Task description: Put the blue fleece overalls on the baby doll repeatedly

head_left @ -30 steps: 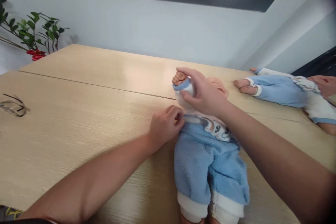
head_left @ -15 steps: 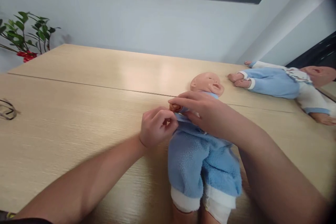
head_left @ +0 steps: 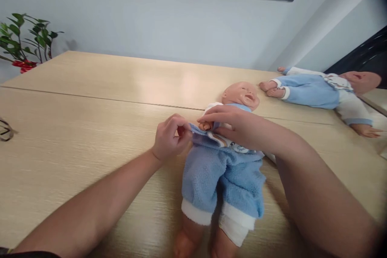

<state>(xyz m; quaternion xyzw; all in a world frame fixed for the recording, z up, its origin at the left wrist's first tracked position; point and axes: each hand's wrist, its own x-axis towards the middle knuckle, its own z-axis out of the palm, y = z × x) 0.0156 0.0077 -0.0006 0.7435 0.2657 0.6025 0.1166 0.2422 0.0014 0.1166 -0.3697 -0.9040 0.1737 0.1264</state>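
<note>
A baby doll lies on its back on the table, wearing blue fleece pants with white cuffs and a white shirt with a printed front. The thumb and fingers of my left hand pinch the waistband of the pants and stretch it out to the left. Across the doll's chest lies my right hand, its fingers closed around the doll's arm near the small doll hand. Most of the shirt is hidden under my right hand.
A second doll in similar clothes lies at the right back of the table. On the left edge are dark wire-like loops. A potted plant stands beyond the table's far left corner, and a wall rises behind.
My left hand has drawn the waistband outward to the left, showing more of the printed shirt. The doll's legs have shifted left. My right hand stays on the doll's arm.
</note>
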